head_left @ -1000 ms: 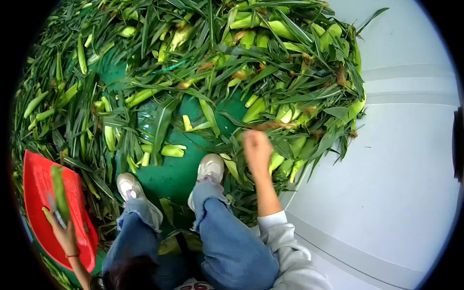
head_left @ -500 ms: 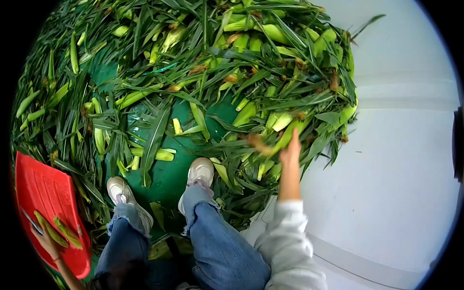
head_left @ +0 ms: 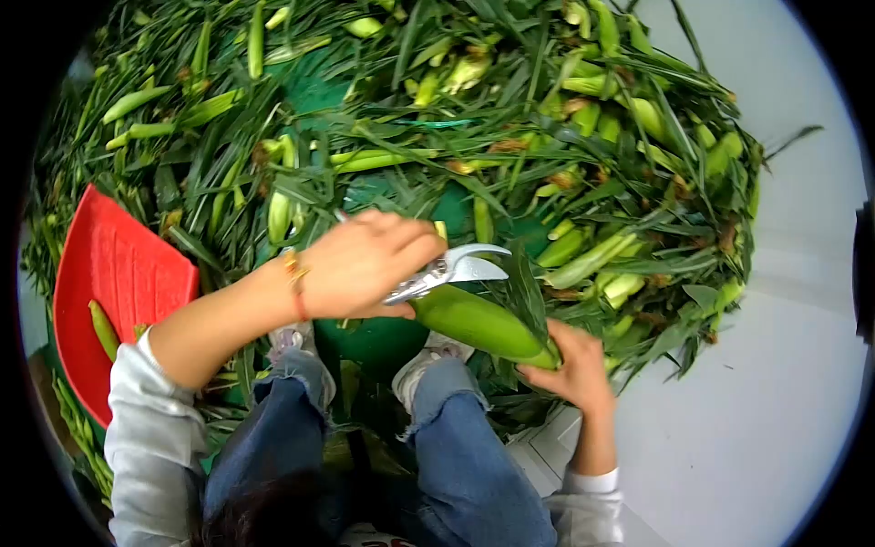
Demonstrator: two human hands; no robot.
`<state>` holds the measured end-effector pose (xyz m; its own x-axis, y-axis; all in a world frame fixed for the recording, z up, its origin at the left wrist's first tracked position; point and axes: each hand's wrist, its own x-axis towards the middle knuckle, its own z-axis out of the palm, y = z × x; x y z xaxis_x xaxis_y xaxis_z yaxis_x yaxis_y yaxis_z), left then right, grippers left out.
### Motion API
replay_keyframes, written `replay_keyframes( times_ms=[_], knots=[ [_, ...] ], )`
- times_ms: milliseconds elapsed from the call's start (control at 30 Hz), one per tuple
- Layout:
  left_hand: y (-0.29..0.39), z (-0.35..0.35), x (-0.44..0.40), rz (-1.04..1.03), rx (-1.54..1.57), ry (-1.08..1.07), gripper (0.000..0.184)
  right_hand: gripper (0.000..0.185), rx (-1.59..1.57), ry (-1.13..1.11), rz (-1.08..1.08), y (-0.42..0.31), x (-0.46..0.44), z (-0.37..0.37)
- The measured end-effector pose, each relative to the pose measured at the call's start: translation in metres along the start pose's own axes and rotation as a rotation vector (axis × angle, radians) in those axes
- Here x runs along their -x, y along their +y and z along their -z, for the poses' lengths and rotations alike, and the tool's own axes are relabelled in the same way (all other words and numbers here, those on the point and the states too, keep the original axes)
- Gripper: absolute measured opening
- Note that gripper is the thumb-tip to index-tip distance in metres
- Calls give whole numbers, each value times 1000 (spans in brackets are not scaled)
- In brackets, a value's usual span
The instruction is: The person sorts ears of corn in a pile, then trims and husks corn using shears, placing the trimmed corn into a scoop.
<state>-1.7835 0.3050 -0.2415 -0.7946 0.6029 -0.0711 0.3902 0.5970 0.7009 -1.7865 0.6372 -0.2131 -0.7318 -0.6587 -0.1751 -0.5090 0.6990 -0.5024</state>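
Note:
My left hand (head_left: pixel 365 264) is wrapped round silver pruning shears (head_left: pixel 465 264), whose curved blades point right and stand apart. Just below the blades lies a green ear of corn (head_left: pixel 483 326) in its husk, tilted down to the right. Its lower right end is gripped by my right hand (head_left: pixel 579 365); the upper left end reaches the fingers of my left hand. Long leaves hang beside the ear. The left palm is hidden.
A red scoop-like tray (head_left: pixel 137 273) at the left holds a green ear (head_left: pixel 103 330). Husked corn and leaves (head_left: pixel 383 82) cover much of the green floor (head_left: pixel 365 342). A pale surface (head_left: pixel 784 392) spans the right. My shoes stand below my hands.
My left hand has come from the red tray to the middle with the shears. My right hand has drawn an ear from the right of the pile towards it. The view has shifted left.

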Motion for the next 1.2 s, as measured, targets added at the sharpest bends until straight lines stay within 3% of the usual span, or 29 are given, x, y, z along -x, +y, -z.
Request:
replay_keyframes(
  times_ms=[67,100,167,233,300,333,367,400,467,500,567,600,633,700,733,833,900,1067,1200],
  knots=[
    [-23,-20,5,106,292,-115,59,55,196,-29,113,1,-48,16],
    [-37,-33,9,181,476,-129,59,44,163,-25,83,-5,-50,19],
    [-57,-69,35,322,745,-26,64,20,59,691,142,3,-72,5],
    [-58,-77,43,373,815,27,67,7,-416,865,-102,2,-60,-18],
    [-55,-90,46,414,987,137,62,22,-1073,804,-195,9,-49,-78],
    [-53,-97,47,436,1075,185,60,15,-1267,578,-373,9,-49,-113],
    [-52,-105,46,417,1044,198,61,38,-2013,427,-367,-23,-71,-136],
    [-53,-107,41,399,1006,214,62,54,-1978,338,-293,-20,-72,-136],
    [-31,-78,26,482,935,172,63,51,-1864,413,-333,-19,-92,-128],
    [-29,-71,29,522,1098,277,62,51,-1802,450,-347,-22,-103,-118],
    [-36,-61,39,599,1414,506,60,47,-1501,928,-439,-22,-110,-92],
    [-36,-59,40,619,1416,503,59,47,-1530,1018,-453,-19,-111,-94],
    [-36,-59,50,634,1704,514,57,53,-1528,1070,-413,-10,-108,-88],
    [-34,-63,54,545,2039,436,57,53,-1530,1148,-443,-13,-109,-81],
    [-11,-74,57,564,2133,130,56,52,-1496,1170,-411,-12,-108,-81],
    [19,-91,41,670,1978,-147,67,51,-1505,1213,-348,-21,-105,-90],
    [19,-92,21,687,1903,19,71,51,-1625,1123,-368,-35,-96,-97],
    [26,-100,22,694,1936,117,59,54,-1527,1123,-439,-39,-98,-94],
    [11,-104,43,755,1868,26,55,56,-1476,1133,-459,-34,-100,-91]
  ],
)
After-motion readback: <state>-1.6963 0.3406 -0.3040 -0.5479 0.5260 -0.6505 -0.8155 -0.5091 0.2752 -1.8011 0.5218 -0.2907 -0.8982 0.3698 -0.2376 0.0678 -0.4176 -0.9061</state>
